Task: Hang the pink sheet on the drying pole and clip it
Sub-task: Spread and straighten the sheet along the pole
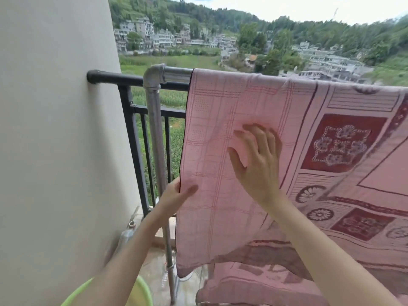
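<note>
Both hands smoothing: pink sheet (220,129) already draped over drying pole (176,74); left hand (176,193) pinches its left edge, right hand (258,155) flat, fingers spread. Clips next, none visible, possibly out of view.

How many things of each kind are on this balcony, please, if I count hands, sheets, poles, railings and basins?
Hands: 2, the left hand pinching the sheet's edge, the right hand flat on the cloth
Pink sheet: 1
Drying pole: 1, grey metal
Black railing: 1
Green basin: 1, only partly in view
Total: 6
</note>
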Available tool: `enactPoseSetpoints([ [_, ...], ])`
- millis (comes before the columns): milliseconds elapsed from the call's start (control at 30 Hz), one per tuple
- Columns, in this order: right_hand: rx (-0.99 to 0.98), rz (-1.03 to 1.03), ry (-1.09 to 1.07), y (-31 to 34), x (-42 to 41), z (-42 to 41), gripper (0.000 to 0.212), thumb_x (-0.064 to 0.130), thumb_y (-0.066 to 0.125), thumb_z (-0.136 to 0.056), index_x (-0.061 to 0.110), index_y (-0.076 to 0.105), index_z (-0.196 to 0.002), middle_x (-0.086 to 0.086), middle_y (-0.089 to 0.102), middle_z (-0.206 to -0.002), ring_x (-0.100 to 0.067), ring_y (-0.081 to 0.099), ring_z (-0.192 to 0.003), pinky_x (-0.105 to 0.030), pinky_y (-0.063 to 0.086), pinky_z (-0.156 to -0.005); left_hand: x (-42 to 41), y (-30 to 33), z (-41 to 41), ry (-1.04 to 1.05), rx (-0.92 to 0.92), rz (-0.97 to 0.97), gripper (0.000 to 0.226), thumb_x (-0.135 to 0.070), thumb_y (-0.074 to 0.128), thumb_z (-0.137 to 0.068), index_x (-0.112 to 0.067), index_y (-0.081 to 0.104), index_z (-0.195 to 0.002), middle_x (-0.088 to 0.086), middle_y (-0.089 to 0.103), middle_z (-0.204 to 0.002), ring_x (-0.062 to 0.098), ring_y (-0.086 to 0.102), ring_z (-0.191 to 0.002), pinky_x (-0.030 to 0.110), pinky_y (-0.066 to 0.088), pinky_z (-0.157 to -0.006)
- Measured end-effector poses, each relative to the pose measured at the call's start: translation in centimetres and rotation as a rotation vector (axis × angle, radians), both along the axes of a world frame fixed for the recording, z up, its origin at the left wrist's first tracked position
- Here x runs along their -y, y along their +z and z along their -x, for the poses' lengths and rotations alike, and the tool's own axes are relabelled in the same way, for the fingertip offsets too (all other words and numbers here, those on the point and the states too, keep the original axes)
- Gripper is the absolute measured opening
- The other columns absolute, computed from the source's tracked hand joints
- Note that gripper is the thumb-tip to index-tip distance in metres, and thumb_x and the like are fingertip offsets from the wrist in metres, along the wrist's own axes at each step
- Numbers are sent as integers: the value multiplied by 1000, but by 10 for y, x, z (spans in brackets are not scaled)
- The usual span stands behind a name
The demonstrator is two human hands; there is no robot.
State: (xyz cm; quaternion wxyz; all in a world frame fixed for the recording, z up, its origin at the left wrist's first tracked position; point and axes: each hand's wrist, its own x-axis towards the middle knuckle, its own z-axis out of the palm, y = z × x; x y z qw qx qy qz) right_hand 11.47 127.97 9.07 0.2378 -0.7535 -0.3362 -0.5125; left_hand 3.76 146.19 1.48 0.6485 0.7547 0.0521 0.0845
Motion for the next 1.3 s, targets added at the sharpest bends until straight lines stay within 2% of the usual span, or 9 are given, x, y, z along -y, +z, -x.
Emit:
enactPoseSetpoints([
  [200, 54, -33, -47, 82, -15, -24, 45, 38, 55, -89, 13, 52, -126, -11, 53, -133, -24, 37, -128, -51, 14, -112, 28, 160, -26, 234, 465, 0, 24, -44, 58, -84, -21, 61, -91, 3, 66, -93, 13, 61, -86, 29, 50, -77],
  [267, -38, 19, -73, 101, -17, -28, 51, 44, 50, -90, 13, 50, -130, -9, 55, -131, -25, 44, -124, -51, 18, -110, 27, 185, -35, 343, 514, -38, 19, -38, 57, -88, -21, 61, -81, -1, 62, -80, 8, 55, -74, 18, 46, -68],
  [367, -131, 107, -84, 113, -22, -31, 49, 48, 47, -90, 14, 57, -124, -7, 64, -118, -28, 57, -107, -46, 27, -96, 16, 202, -44, 460, 490, -30, 13, -26, 58, -90, -16, 63, -83, -10, 58, -74, 6, 53, -74, 7, 42, -59],
  [567, -28, 92, 30, 126, -47, -21, 35, 38, 52, -89, 15, 64, -113, -4, 70, -104, -26, 63, -92, -45, 35, -86, -17, 215, -19, 552, 530, 53, 16, -19, 60, -88, -23, 65, -74, -8, 61, -70, 9, 57, -72, 29, 50, -79],
  [767, 47, 214, 68, 69, -47, -7, 48, 39, 49, -92, 15, 50, -134, -12, 44, -143, -28, 36, -135, -52, 19, -112, -29, 166, -7, 631, 585, 112, 20, -21, 61, -87, -31, 68, -71, -15, 65, -64, 10, 56, -72, 31, 49, -71],
  [900, -14, 355, 27, 22, -38, -4, 50, 39, 48, -92, 16, 46, -136, -14, 27, -151, -31, 21, -141, -60, 16, -111, -19, 140, -11, 606, 460, 125, 14, -24, 59, -89, -27, 64, -76, -4, 61, -75, 16, 55, -77, 27, 48, -67],
  [1033, 75, 170, 60, 51, -43, -14, 39, 34, 52, -92, 14, 58, -125, -14, 50, -137, -30, 38, -132, -61, 21, -109, -28, 177, -19, 519, 408, 112, 17, -31, 61, -87, -24, 67, -73, 2, 66, -81, 19, 62, -81, 33, 54, -77],
  [1133, 81, 62, -37, 94, -55, -18, 38, 35, 54, -88, 15, 59, -120, -11, 58, -122, -23, 42, -111, -45, 29, -99, -33, 205, -27, 498, 367, 56, 21, -31, 65, -84, -17, 66, -68, 4, 65, -75, 20, 62, -74, 32, 55, -72],
  [1300, -213, 207, -55, 136, -78, -15, 36, 43, 45, -93, 19, 63, -114, -5, 64, -109, -24, 56, -101, -36, 31, -86, -47, 220, -30, 542, 417, 7, 20, -25, 62, -87, -17, 63, -68, 0, 64, -71, 18, 62, -72, 26, 56, -68],
])
